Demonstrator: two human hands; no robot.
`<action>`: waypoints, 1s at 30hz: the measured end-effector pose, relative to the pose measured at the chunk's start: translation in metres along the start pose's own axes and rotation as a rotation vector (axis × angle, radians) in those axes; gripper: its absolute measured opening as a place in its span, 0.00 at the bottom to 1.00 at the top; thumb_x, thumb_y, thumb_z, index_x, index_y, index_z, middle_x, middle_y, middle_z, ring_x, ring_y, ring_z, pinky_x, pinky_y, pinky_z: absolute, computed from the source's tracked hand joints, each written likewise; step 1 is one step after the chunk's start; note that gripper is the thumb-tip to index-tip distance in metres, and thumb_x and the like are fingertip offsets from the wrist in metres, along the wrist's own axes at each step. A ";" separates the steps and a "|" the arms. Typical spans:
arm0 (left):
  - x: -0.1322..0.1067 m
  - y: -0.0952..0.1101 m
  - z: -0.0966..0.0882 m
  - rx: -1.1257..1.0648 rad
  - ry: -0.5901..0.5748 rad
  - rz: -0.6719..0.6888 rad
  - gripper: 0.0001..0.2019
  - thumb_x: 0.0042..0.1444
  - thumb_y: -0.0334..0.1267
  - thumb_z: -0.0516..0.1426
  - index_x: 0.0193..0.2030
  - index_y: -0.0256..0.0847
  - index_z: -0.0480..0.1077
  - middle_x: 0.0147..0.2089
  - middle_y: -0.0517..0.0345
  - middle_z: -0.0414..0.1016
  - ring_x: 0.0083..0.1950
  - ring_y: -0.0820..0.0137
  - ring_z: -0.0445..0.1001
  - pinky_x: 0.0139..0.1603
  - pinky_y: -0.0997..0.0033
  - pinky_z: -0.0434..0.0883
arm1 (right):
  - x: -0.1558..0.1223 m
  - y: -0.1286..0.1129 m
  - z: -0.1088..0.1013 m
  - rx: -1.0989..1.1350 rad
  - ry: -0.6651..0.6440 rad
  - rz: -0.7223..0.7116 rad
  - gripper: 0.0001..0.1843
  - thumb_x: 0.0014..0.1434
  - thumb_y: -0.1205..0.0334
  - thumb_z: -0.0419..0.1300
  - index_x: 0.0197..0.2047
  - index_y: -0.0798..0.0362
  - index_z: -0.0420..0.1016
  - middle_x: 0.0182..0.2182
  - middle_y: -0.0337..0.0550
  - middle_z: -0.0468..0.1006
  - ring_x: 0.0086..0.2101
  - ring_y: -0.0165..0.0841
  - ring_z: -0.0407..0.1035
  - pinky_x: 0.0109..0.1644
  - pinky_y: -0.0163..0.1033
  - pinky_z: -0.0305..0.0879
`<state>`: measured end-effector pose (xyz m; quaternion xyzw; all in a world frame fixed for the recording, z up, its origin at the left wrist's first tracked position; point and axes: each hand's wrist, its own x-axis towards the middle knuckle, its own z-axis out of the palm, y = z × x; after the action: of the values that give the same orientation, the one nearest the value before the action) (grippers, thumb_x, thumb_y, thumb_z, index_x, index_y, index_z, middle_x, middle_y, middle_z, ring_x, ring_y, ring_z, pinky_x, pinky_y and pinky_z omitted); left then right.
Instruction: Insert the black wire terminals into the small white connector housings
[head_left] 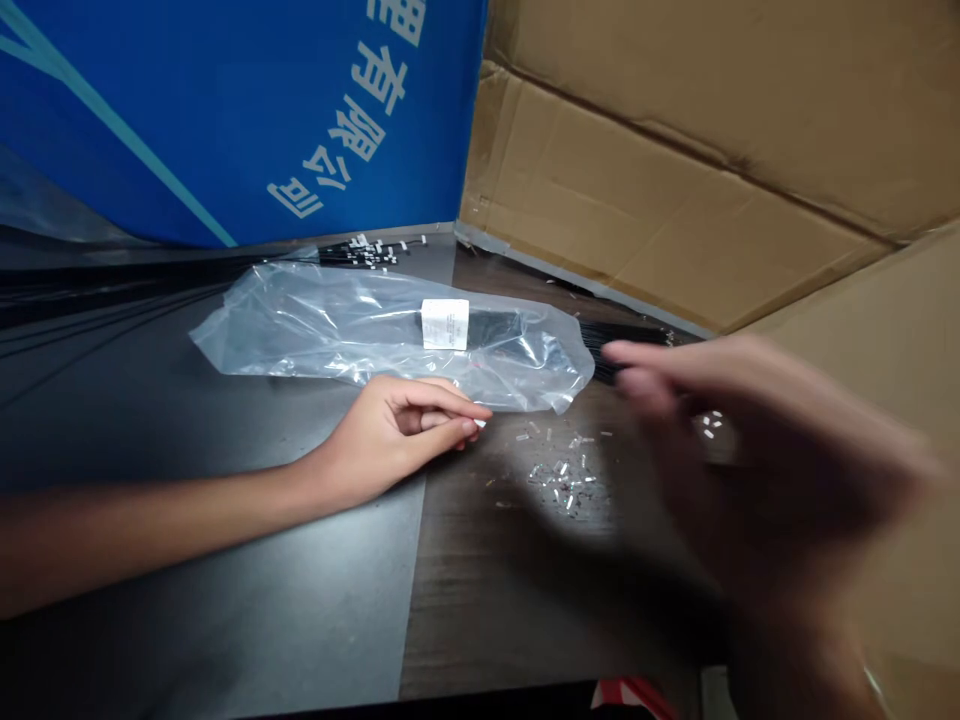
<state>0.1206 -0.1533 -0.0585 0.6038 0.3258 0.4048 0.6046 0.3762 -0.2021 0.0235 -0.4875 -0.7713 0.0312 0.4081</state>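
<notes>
My left hand point(405, 430) rests on the dark table, fingers pinched together on a tiny clear piece point(480, 424) at the fingertips. My right hand point(757, 460) hovers over the table at the right, smeared by motion, so its fingers are unclear. Between the two hands lies a scatter of several small clear tube pieces point(562, 478). Behind my left hand lies a clear plastic bag point(360, 330) with a white label point(445, 324), holding a bundle of thin black strands. More black strands point(622, 338) stick out at the bag's right end.
A blue box with white characters point(240, 110) stands at the back left. Brown cardboard point(675, 170) walls the back right and right side. Black strands with white tips point(367, 252) lie along the back. A grey mat point(225, 600) covers the table's left part.
</notes>
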 end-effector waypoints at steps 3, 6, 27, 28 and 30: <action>0.000 -0.002 -0.001 -0.034 0.004 -0.006 0.05 0.59 0.28 0.68 0.41 0.37 0.86 0.40 0.53 0.84 0.39 0.76 0.83 0.43 0.85 0.79 | -0.009 -0.004 0.031 -0.035 -0.148 -0.088 0.13 0.62 0.73 0.69 0.49 0.54 0.85 0.40 0.38 0.84 0.37 0.23 0.75 0.43 0.31 0.71; -0.001 -0.003 0.000 -0.049 0.009 -0.044 0.05 0.59 0.28 0.69 0.43 0.35 0.84 0.40 0.53 0.84 0.39 0.76 0.83 0.45 0.84 0.79 | -0.017 -0.005 0.051 0.052 -0.230 -0.014 0.09 0.66 0.72 0.65 0.47 0.56 0.85 0.39 0.38 0.84 0.38 0.22 0.76 0.44 0.29 0.73; -0.002 -0.007 -0.001 0.004 0.000 0.042 0.02 0.58 0.27 0.68 0.37 0.34 0.81 0.39 0.52 0.84 0.39 0.76 0.80 0.40 0.82 0.76 | -0.022 -0.015 0.057 0.358 -0.251 0.340 0.04 0.64 0.67 0.69 0.41 0.52 0.87 0.37 0.38 0.84 0.36 0.22 0.78 0.40 0.27 0.74; -0.002 -0.007 -0.002 0.009 -0.005 0.046 0.02 0.58 0.27 0.68 0.37 0.34 0.81 0.39 0.52 0.83 0.39 0.75 0.80 0.41 0.81 0.76 | -0.023 -0.015 0.056 0.356 -0.256 0.342 0.05 0.64 0.66 0.69 0.42 0.52 0.87 0.37 0.38 0.84 0.37 0.22 0.79 0.41 0.27 0.75; -0.002 -0.008 -0.002 0.015 -0.019 0.060 0.02 0.58 0.27 0.68 0.36 0.35 0.81 0.39 0.53 0.83 0.40 0.74 0.81 0.42 0.79 0.77 | -0.023 -0.015 0.056 0.354 -0.268 0.350 0.05 0.64 0.66 0.69 0.42 0.52 0.88 0.37 0.38 0.85 0.38 0.23 0.79 0.41 0.27 0.75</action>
<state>0.1188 -0.1542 -0.0663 0.6217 0.3045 0.4146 0.5906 0.3328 -0.2079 -0.0210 -0.5257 -0.7050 0.2999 0.3696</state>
